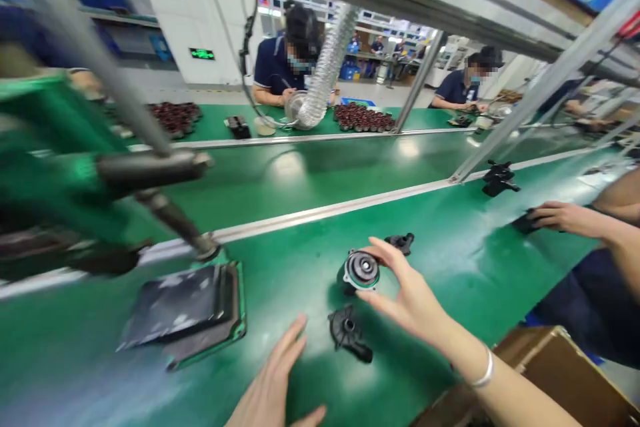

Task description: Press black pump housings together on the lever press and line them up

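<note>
Between the thumb and fingers of my right hand is a round black motor body with a pale flange, a green ring and a small shaft end facing up. My left hand is held over the green bench, fingers apart, with nothing in it. Just right of its fingertips lies a black pump cover with a hub in the middle and a side spout pointing toward me. Behind my right fingers a second black part is partly hidden.
A green hand press stands at the left, by a plate covered in black sheet. At the right, a neighbour's hand holds a black part near stacked black parts. A cardboard box sits lower right. Metal posts and an overhead beam frame the bench.
</note>
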Motion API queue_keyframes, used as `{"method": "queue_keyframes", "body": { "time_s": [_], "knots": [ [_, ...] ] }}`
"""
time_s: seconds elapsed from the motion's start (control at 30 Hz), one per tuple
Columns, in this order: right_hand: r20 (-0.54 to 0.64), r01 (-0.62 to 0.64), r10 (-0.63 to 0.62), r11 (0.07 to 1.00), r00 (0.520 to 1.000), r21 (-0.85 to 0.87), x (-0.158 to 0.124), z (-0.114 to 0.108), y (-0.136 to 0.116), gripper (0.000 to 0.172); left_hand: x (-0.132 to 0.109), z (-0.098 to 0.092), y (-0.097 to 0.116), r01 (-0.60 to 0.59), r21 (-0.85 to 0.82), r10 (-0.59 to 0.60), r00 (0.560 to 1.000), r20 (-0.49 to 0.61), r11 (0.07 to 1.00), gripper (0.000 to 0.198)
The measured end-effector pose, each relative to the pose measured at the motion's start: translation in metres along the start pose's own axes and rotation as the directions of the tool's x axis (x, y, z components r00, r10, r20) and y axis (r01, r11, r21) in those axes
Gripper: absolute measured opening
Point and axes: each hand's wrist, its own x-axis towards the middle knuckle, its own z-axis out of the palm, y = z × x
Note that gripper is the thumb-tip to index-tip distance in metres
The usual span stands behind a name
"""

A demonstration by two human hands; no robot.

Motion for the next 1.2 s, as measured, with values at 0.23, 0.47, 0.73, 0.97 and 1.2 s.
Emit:
{"method": "queue_keyframes", "body": {
  "time_s": [0.23,0.47,0.73,0.97,1.2],
  "knots": [
    [0.026,0.230,-0.229,0.973,0.973,-0.034,-0.041,0.085,-0.116,0.061,-0.010,-0.036,0.005,0.247,-0.324,-0.344,0.894,-0.287,0.913,0.085],
    [0.399,0.314,-0.308,0.948,0.864,0.052,-0.022,0.101,-0.172,0.040,-0.068,-0.103,-0.028,0.341,-0.546,-0.365,0.929,0.069,0.765,0.080],
    [0.725,0.543,-0.266,0.821,0.635,-0.174,0.017,0.112,-0.208,0.041,-0.075,-0.113,-0.049,0.297,-0.525,-0.254,0.955,0.155,0.797,0.086],
    [0.804,0.630,-0.241,0.750,0.544,-0.201,0.024,0.115,-0.229,0.036,-0.073,-0.119,-0.048,0.326,-0.460,-0.272,0.945,0.181,0.826,0.082],
    [0.690,0.692,-0.401,0.693,0.603,-0.202,0.046,0.062,-0.238,0.026,-0.070,-0.123,-0.049,0.283,-0.502,-0.206,0.957,0.205,0.817,0.078]
  ]
}}
